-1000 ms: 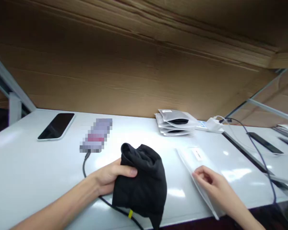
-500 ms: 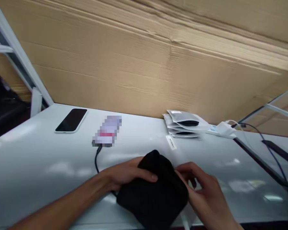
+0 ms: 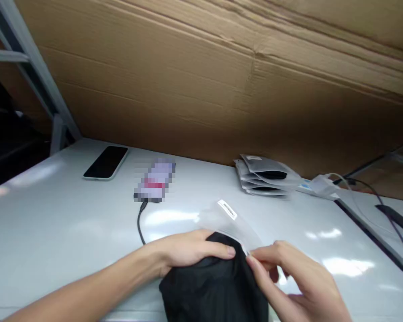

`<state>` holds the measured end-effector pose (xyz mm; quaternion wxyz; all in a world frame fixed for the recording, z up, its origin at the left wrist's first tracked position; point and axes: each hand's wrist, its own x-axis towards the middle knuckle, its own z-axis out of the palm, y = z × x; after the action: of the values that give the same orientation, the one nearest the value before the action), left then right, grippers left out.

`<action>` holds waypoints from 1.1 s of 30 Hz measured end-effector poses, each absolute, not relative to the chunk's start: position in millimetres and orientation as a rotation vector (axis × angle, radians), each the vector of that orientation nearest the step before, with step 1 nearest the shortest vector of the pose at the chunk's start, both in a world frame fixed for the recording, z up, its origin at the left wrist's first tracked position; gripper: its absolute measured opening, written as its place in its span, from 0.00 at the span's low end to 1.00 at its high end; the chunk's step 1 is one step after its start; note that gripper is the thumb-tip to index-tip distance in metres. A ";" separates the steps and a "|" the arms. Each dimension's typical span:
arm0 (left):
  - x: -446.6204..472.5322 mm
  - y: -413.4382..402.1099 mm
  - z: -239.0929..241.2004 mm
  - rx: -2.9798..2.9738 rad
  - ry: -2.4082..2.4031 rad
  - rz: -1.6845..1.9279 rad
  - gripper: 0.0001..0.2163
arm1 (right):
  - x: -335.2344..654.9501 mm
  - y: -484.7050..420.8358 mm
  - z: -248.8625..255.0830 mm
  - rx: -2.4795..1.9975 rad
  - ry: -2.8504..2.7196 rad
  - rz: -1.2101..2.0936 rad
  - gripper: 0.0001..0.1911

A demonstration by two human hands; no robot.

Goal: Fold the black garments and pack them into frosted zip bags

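Note:
Folded black fabric [image 3: 218,286] lies at the bottom middle, its lower part cut off by the frame. My left hand [image 3: 191,250] is closed on its upper edge, thumb on top and the other fingers hidden behind. Behind the cloth, a frosted plastic bag [image 3: 233,223] with a white barcode label [image 3: 227,209] sticks out. With thumb and forefinger, my right hand [image 3: 289,277] pinches the rim of this bag, right beside the cloth.
At the back left lie a phone with a dark screen [image 3: 106,163] and a blurred-out phone [image 3: 156,181] on a black cable [image 3: 140,228]. Stacked frosted bags [image 3: 267,176] stand at the back, beside a white charger [image 3: 324,184]. Cardboard [image 3: 188,89] walls the table's rear.
The barcode label has shifted left and turned, and more of the frosted bag shows above the cloth. The black fabric sits lower. My right fingers have moved to the bag's rim.

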<state>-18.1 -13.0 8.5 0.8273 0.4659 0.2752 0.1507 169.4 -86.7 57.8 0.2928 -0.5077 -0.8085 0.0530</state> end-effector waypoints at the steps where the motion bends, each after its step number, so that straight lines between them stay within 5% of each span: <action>1: -16.6 -13.0 7.1 0.990 0.620 0.365 0.13 | 169.4 -86.9 58.2 -1.347 -2.177 0.119 0.09; 13: -11.4 -14.5 1.1 0.556 0.697 0.517 0.18 | 173.6 -74.6 53.5 -1.299 -2.441 -0.037 0.08; 21: -11.4 -12.2 4.4 0.996 0.708 0.749 0.17 | 167.3 -66.4 50.6 -1.144 -2.313 0.032 0.05; 26: -20.9 -6.8 9.1 0.830 0.608 0.740 0.20 | 192.9 -60.1 38.4 -1.366 -1.850 0.237 0.05; 33: -19.1 -2.5 7.5 0.603 0.674 0.697 0.27 | 217.3 -13.1 -1.7 -1.574 -1.219 1.284 0.30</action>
<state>-19.1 -2.5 7.5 0.8414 0.2853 0.3191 0.3300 217.3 -13.1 -1.7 0.3769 -0.6154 -0.4768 0.5019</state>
